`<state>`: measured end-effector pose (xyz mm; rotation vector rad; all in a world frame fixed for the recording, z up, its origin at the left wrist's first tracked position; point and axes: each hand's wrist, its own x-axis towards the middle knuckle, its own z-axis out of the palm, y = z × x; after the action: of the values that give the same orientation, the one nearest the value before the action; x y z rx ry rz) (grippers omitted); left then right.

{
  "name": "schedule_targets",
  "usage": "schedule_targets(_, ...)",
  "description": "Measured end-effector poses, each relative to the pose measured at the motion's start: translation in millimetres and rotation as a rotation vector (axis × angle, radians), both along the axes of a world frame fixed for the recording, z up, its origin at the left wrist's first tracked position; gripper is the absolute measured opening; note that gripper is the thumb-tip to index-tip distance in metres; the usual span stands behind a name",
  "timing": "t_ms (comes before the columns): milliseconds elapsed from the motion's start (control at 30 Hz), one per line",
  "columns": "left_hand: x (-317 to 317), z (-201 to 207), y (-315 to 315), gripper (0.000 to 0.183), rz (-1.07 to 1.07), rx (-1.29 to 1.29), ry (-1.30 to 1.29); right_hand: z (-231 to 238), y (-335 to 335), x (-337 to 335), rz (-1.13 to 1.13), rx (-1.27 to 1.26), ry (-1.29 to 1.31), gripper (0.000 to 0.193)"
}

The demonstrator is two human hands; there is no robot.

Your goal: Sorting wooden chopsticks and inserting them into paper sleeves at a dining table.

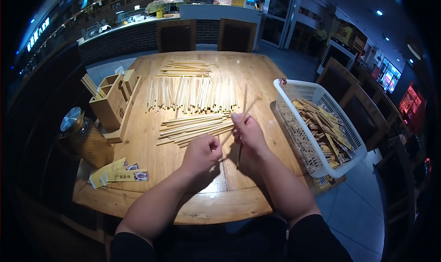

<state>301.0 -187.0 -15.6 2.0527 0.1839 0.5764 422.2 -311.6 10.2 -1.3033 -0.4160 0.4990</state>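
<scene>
My right hand (247, 132) is closed around thin wooden chopsticks (239, 155), whose blurred tips stick out above and below the fingers. Left of it, my left hand (202, 154) is curled shut, its thumb and forefinger at the lower end of one slanting chopstick. Just beyond both hands lies a loose front pile of chopsticks (193, 128), set crosswise. Behind that, a wide row of chopsticks (193, 93) points away from me, side by side. A smaller back pile of chopsticks (187, 69) lies crosswise farther off.
At right, a white plastic basket (316, 170) holds many chopsticks and paper sleeves. A wooden caddy (106, 108) with chopsticks stands at left, beside an amber glass jug (89, 142). Yellow printed sleeves (126, 175) lie near the left edge of the wooden table (248, 202). Chairs (177, 36) stand beyond.
</scene>
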Motion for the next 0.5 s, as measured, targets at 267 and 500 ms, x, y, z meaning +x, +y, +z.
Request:
schedule_targets(267, -1.9, 9.6, 0.8, 0.013, -0.135, 0.068, -0.281, -11.3, 8.5, -30.7, -0.055, 0.264, -0.454, 0.032)
schedule_targets(500, -2.2, 3.9, 15.1, 0.019, -0.021, -0.162, -0.329, -12.5, 9.5, -39.0, 0.256, -0.039, -0.271, 0.026)
